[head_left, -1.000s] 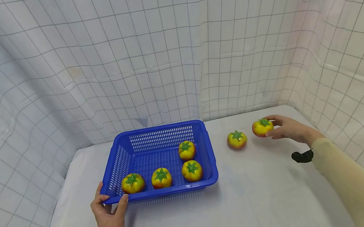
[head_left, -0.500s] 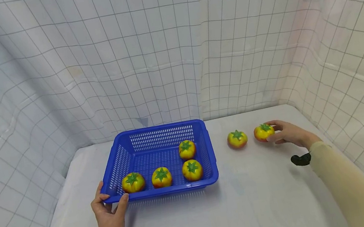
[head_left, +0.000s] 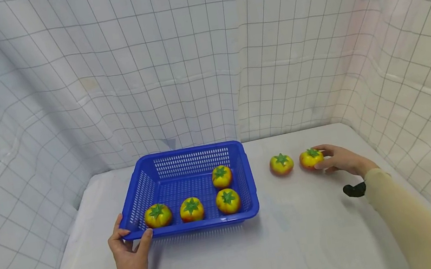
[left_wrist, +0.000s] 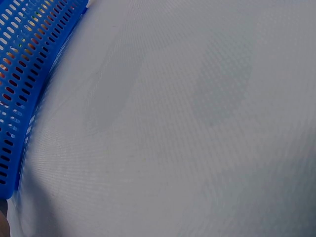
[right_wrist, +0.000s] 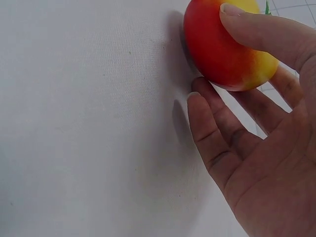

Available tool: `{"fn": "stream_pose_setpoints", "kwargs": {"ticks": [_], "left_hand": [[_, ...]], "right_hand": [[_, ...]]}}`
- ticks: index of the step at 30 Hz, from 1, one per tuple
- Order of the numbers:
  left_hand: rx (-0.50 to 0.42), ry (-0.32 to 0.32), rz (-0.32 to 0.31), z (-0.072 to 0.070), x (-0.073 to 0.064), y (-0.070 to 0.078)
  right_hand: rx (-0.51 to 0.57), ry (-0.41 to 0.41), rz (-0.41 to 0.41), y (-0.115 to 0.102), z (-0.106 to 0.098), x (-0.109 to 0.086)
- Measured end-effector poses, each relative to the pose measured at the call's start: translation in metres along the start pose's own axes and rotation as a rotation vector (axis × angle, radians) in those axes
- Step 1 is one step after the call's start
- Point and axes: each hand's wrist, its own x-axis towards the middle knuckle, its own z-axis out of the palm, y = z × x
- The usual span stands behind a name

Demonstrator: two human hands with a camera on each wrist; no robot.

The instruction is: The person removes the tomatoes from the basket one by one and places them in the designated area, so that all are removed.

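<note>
My left hand (head_left: 130, 259) grips the near left corner of a blue plastic basket (head_left: 196, 225), thumb at the front rim and fingers at the left side. Several yellow-and-red tomatoes with green star-shaped tops stand in the basket, one of them a tomato (head_left: 228, 201) at its near right corner. On the right of the table, my right hand (head_left: 340, 160) holds another tomato (head_left: 310, 159) from its right side. In the right wrist view the thumb lies on this tomato (right_wrist: 222, 49), with fingers behind and below it, close over the cloth. A second loose tomato (head_left: 281, 164) sits just left of it.
A white cloth covers the table (head_left: 299, 234). White grid-patterned curtains (head_left: 187, 63) enclose it at the back and both sides. A black strap piece (head_left: 354, 190) sticks out at the right wrist. The left wrist view shows mainly cloth and the perforated basket wall (left_wrist: 29, 74).
My right hand has lowered the tomato to the table, close beside the loose one. The left hand keeps its grip on the basket, which stays in place.
</note>
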Motion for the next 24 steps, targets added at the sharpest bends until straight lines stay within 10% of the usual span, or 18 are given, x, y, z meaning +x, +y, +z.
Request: {"fn": "stream_pose_setpoints", "kwargs": {"ticks": [24], "left_hand": [[0.002, -0.008, 0.01, -0.0009, 0.0001, -0.0005]], "right_hand": [[-0.011, 0.0, 0.037, 0.0003, 0.0033, 0.0024]]}}
